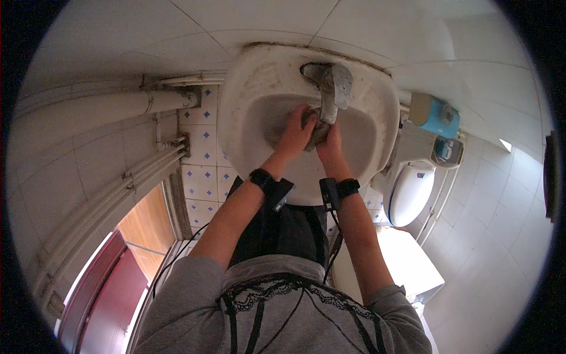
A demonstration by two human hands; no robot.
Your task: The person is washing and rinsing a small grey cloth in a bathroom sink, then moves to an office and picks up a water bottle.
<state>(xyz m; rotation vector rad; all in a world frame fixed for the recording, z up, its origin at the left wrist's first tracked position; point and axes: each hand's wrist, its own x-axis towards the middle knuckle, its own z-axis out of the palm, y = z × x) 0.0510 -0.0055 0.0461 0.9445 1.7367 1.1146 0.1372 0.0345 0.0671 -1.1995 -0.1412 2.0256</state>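
Observation:
Both my hands are together over the white washbasin (239,112), just below the metal tap (337,88). Between them is a small dark grey-brown thing (319,134), whose kind I cannot make out. The fingers of my left hand (298,128) curl over its left side. From the right, my right hand (332,143) closes on it, its fingertips partly hidden behind the tap's spout. Whether water runs from the tap does not show clearly. Each wrist wears a black strap with a small black device.
A white toilet (410,192) stands right of the basin, with a blue and tan container (435,115) on its tank. White pipes (138,177) run along the left wall. A dark red door (112,295) is at the lower left. Blue-patterned tiles (200,180) cover the floor.

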